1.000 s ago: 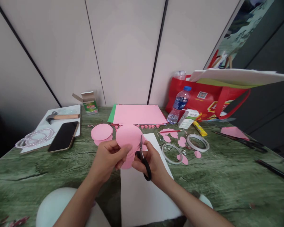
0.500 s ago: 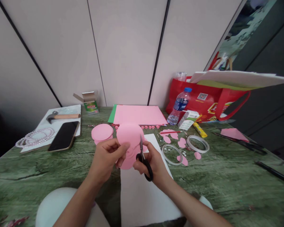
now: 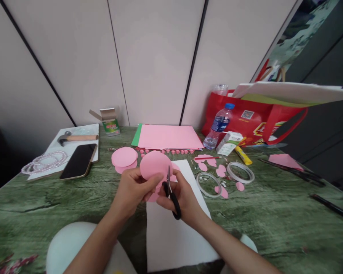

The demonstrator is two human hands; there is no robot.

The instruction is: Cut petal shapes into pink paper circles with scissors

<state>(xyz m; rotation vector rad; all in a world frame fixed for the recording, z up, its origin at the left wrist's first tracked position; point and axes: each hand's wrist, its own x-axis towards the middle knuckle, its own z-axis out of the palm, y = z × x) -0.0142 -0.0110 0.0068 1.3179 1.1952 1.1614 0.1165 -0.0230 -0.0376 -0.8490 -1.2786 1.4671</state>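
Note:
Between its thumb and fingers, my left hand [image 3: 137,184] pinches a round pink paper [image 3: 154,163] above the table. My right hand [image 3: 184,194] grips small scissors [image 3: 175,201] with black handles. Their blades point up at the paper's right edge. Below and behind my hands, more pink paper shows over a white sheet [image 3: 174,243]; part of it is hidden by my fingers. A stack of pink paper circles [image 3: 124,156] lies to the left of my left hand.
Pink sheets [image 3: 170,137] lie at the back. To the right are tape rolls [image 3: 208,185], pink scraps [image 3: 221,170], a water bottle [image 3: 218,125], a glue stick [image 3: 242,155] and a red bag [image 3: 251,121]. A phone [image 3: 79,161], hammer [image 3: 78,137] and bead strands [image 3: 45,161] are left.
The pink round paper has tilted and turned a little in my left hand. The scissors have shifted slightly left, with their blades still at the paper's edge.

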